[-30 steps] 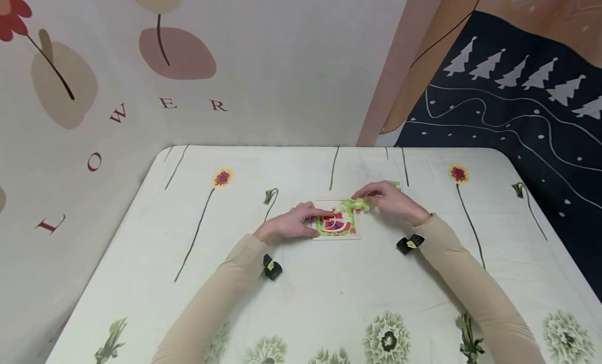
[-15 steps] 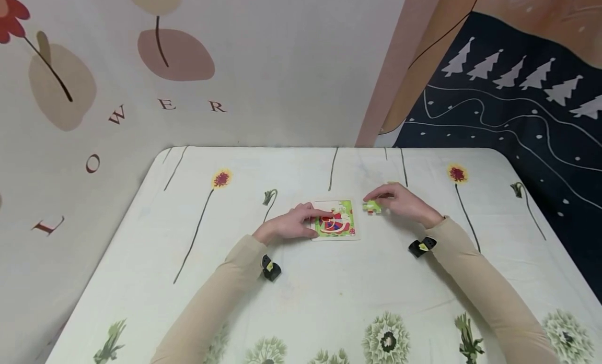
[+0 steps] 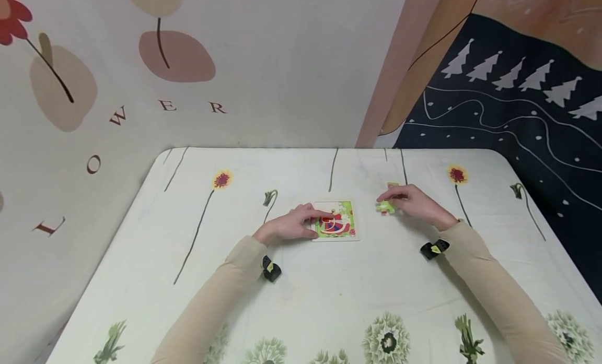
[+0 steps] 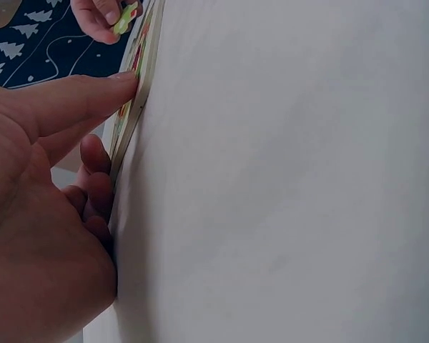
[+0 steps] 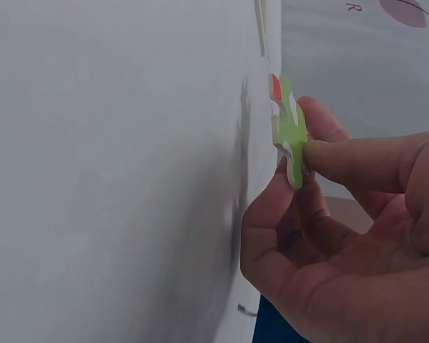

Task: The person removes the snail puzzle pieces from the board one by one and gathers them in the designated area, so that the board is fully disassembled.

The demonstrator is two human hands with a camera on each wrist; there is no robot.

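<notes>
In the head view, a small square jigsaw puzzle (image 3: pixel 348 227) with a red, blue and green picture lies in a pale frame near the table's middle. My left hand (image 3: pixel 290 223) rests at its left side, one finger straight across the picture. The left wrist view shows the rest of that hand's fingers bent beside the puzzle's edge (image 4: pixel 144 93). To the right of the puzzle, my right hand (image 3: pixel 420 206) pinches a green puzzle piece (image 5: pixel 292 131) between thumb and fingers, raised over the cloth. Another piece (image 3: pixel 393 185) lies just behind the right hand, partly covered by it.
A white cloth (image 3: pixel 301 301) printed with flowers covers the table. Behind its far edge hang a pale printed curtain (image 3: pixel 282 82) and, at the right, a dark one (image 3: pixel 494 108) with white trees. Each wrist wears a small black camera (image 3: pixel 271 268).
My right hand has drawn the pinched puzzle piece away from the puzzle's upper right corner, moving right and slightly nearer. My left hand has stayed in place on the puzzle.
</notes>
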